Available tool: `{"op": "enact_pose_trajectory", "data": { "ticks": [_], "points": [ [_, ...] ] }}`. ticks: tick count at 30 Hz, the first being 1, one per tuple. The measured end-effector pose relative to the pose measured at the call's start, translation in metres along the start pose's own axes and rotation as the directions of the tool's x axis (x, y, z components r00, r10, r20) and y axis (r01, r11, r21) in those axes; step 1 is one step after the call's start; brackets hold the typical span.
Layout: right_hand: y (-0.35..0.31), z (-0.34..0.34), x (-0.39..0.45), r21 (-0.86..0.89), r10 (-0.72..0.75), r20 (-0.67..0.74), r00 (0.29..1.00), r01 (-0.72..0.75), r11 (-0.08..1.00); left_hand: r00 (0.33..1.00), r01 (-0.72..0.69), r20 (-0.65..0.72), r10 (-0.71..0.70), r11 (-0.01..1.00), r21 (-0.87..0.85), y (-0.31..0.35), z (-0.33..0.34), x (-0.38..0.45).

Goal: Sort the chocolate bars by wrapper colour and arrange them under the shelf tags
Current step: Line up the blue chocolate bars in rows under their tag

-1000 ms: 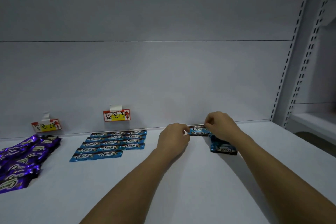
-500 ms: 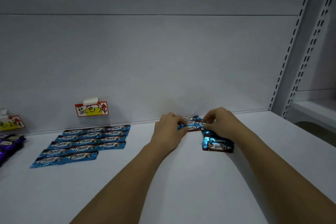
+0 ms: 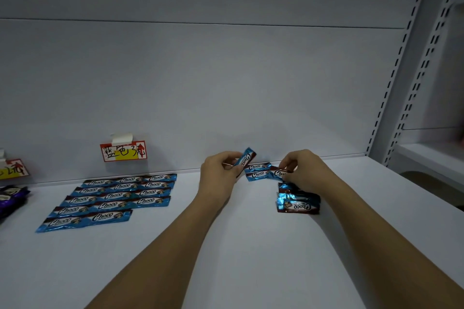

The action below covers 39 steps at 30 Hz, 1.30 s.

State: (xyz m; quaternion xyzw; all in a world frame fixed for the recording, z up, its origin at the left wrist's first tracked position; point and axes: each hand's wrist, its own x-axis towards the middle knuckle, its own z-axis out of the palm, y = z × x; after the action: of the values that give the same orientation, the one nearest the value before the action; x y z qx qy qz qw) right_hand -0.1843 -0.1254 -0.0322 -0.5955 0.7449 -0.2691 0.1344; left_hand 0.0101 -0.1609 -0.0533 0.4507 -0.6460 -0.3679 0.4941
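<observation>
Far left, purple bars (image 3: 11,195) lie under a tag (image 3: 12,170). Blue bars (image 3: 113,198) lie in rows below the blue tag (image 3: 123,154). The left hand (image 3: 219,175) pinches a tilted blue bar (image 3: 246,159); the right hand (image 3: 305,170) pinches another bar (image 3: 278,173) above a small pile (image 3: 297,202).

Both forearms are bare to the frame's edge, hands (image 3: 221,173) ungloved, no sleeves showing.

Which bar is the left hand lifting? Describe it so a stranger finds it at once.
Start at the blue price tag on the back wall, above the neat rows of blue bars, and look right along the shelf edge. The left hand pinches one blue bar there. Unlike the loose bars lying flat beside it, this one is tilted up off the shelf.
</observation>
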Motion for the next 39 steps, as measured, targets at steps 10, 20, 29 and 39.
{"op": "enact_pose_trajectory", "data": {
  "ticks": [10, 20, 29, 39],
  "points": [
    [-0.004, -0.003, -0.004, 0.129, -0.046, -0.235, 0.971, 0.078, 0.989, 0.979, 0.155, -0.087, -0.184, 0.951, -0.269, 0.002, -0.007, 0.004],
    [-0.013, -0.007, -0.010, 0.601, 0.048, -0.053, 0.997, -0.006, 0.800, 0.965, 0.180, -0.086, -0.246, 0.868, -0.464, -0.002, -0.007, 0.007],
    [-0.024, -0.009, -0.020, 0.694, 0.046, 0.097, 0.994, -0.100, 0.713, 0.961, 0.181, -0.108, -0.255, 0.874, -0.451, 0.015, -0.013, -0.001],
    [-0.066, 0.014, -0.054, 0.475, -0.162, 0.120, 0.980, 0.087, 0.876, 0.995, 0.101, 0.022, -0.100, 0.993, -0.065, 0.016, -0.135, -0.054]
  ]
}}
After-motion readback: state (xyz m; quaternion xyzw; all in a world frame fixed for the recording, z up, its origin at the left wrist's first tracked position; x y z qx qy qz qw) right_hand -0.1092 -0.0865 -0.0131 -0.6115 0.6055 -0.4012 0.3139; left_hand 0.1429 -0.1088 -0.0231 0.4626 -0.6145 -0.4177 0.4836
